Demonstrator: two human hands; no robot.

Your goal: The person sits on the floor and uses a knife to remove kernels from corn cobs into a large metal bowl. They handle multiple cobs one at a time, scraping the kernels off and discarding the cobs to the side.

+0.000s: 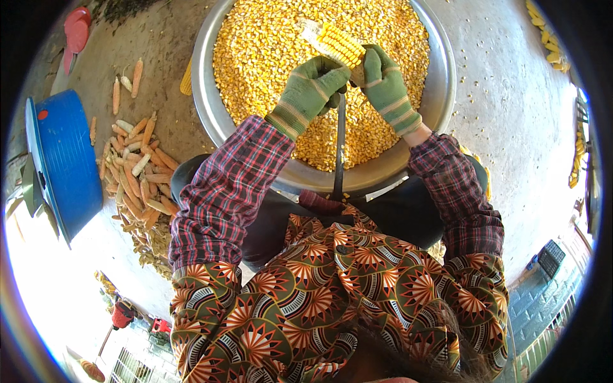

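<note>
An ear of corn [341, 45] is held above a wide metal basin [443, 72], tilted with its bare, pale end to the upper left. Rows of yellow kernels still cover its right part. My left hand [311, 91], in a striped green knit glove, grips it from below left, its fingertips partly hidden. Wearing a matching glove, my right hand [387, 88] pinches the ear's right end. Loose corn kernels [263, 62] fill the basin. A narrow dark bar [340, 148] runs from the basin's near rim up to beneath my hands.
Stripped corncobs [136, 172] lie heaped on the floor at left, beside a blue tub [69, 158] on its side. A pink plastic scoop [76, 33] lies at upper left. Another corn ear [187, 80] touches the basin's left side. More ears [550, 43] lie at upper right.
</note>
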